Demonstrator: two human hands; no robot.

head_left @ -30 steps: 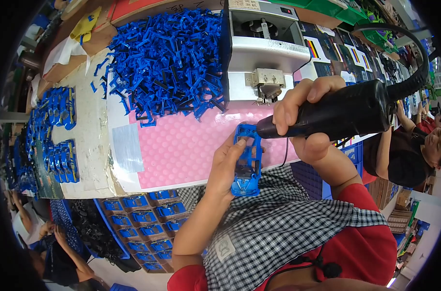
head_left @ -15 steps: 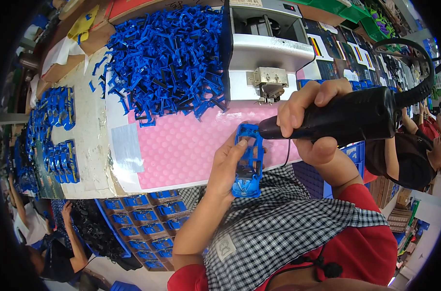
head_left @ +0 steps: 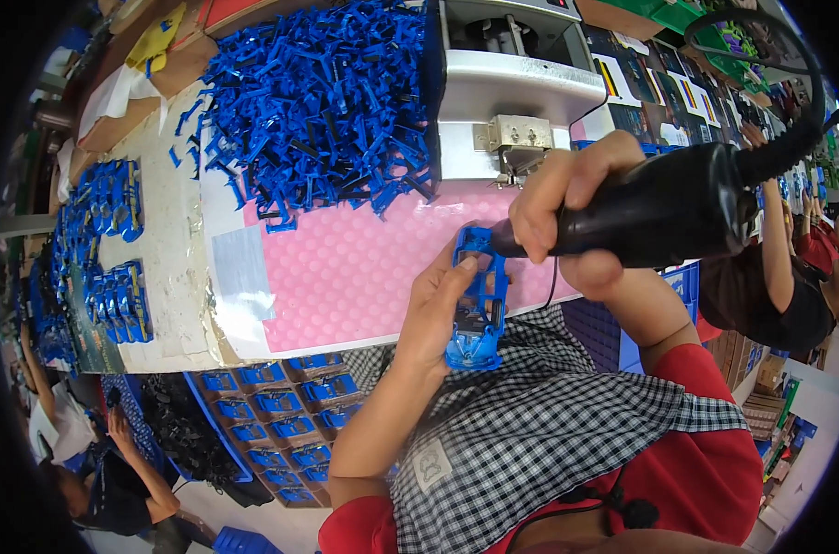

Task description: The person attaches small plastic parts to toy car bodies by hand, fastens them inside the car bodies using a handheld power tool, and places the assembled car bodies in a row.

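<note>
My left hand [head_left: 431, 314] is closed around one side of a blue plastic frame [head_left: 476, 347], long and open in the middle, its thumb pressed on the near rim. My right hand [head_left: 546, 205] grips a thick black electric screwdriver [head_left: 664, 208], held level with its cord running off to the upper right. The screwdriver's narrow nose touches or almost touches the far end of the frame; my fingers and the nose hide the exact contact. Both hands are above the front edge of a pink bubble-textured mat [head_left: 346, 286].
A large heap of small blue plastic parts [head_left: 318, 111] lies beyond the mat. Right of it stands a silver machine [head_left: 521, 78] with a metal block. Rows of blue parts [head_left: 115, 300] sit at left. Below the table is a divided tray [head_left: 286, 402]. Other people work on both sides.
The frame has tilted slightly, its near end moving up a little. The screwdriver's back end has dropped slightly and shifted left, with both hands keeping their hold.
</note>
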